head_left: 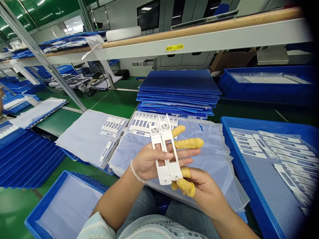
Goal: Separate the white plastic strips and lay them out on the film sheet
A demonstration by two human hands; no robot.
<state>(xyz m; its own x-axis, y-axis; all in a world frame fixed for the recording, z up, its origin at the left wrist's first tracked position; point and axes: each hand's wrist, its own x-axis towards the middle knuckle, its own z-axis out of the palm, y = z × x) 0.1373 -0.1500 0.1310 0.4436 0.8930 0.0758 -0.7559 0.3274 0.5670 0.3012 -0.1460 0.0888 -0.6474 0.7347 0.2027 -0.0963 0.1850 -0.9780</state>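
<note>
Two long white plastic strips (165,151) with rectangular windows stand side by side in front of me. My left hand (152,161), wearing a beaded bracelet (136,172) and yellow finger cots (188,143), grips them around their middle. My right hand (196,187), with yellow finger cots (185,187) too, holds their lower ends from below. Below my hands a clear plastic sheet (219,172) lies over my lap, bearing a row of similar white parts (149,122) at its far edge.
A blue tray (246,172) of white strips stands to the right. Ahead lies a stack of blue corrugated sheets (178,89). More white parts (113,124) rest on a pale sheet (82,142) at left. A shelf (174,48) runs overhead. A co-worker's hand (1,96) shows at the far left.
</note>
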